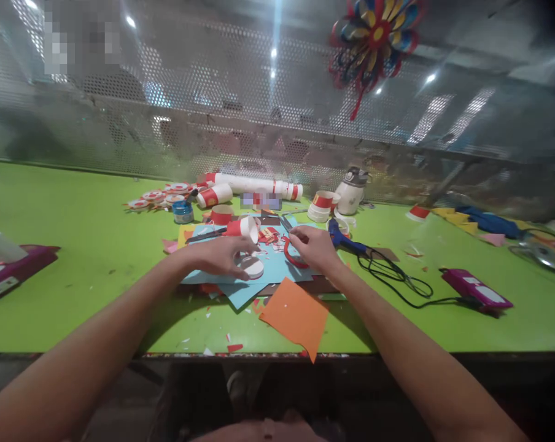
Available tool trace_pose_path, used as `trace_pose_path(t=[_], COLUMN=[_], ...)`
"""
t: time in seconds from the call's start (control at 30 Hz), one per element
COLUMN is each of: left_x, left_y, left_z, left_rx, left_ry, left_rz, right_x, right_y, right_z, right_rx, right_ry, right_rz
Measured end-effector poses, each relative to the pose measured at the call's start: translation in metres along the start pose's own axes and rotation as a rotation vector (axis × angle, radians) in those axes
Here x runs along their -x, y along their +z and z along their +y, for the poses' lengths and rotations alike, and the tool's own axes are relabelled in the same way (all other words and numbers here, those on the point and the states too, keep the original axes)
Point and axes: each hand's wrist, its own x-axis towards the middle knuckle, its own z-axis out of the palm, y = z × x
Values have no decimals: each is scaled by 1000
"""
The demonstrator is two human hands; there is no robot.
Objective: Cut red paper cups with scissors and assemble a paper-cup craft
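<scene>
My left hand [220,255] hovers over the blue paper with thumb and fingers apart, at the left edge of a white round disc [252,267]. Whether the fingertips touch the disc I cannot tell. My right hand [313,247] is closed on a pair of scissors with a red handle loop [292,256], blades pointing away from me. Just beyond my left hand lies a red and white paper cup [247,229] on its side, mouth toward the right. Red and white paper scraps [269,236] lie between the hands on the light blue paper [278,274].
An orange sheet [296,313] reaches over the table's front edge. To the right lie a blue glue gun [344,238] with a black cord and a purple power strip [477,290]. Behind stand a blue jar [182,212], a long white tube [250,185] and a kettle [351,191].
</scene>
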Motion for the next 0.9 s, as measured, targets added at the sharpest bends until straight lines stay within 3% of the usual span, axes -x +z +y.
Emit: trace_pose_path(t=[0.2,0.53,0.9], left_x=[-1,-8,-10], left_y=[7,9,32], left_z=[-3,-2,3], left_rx=[9,-108,-364], left_ry=[16,30,87], left_rz=[-113,-168,-23], right_x=[15,16,26], right_y=[3,3,16], right_z=[-1,5,-8], right_rx=[-198,-319,-337], right_ry=[-48,-81,-219], right_rz=[-15,-6,-89])
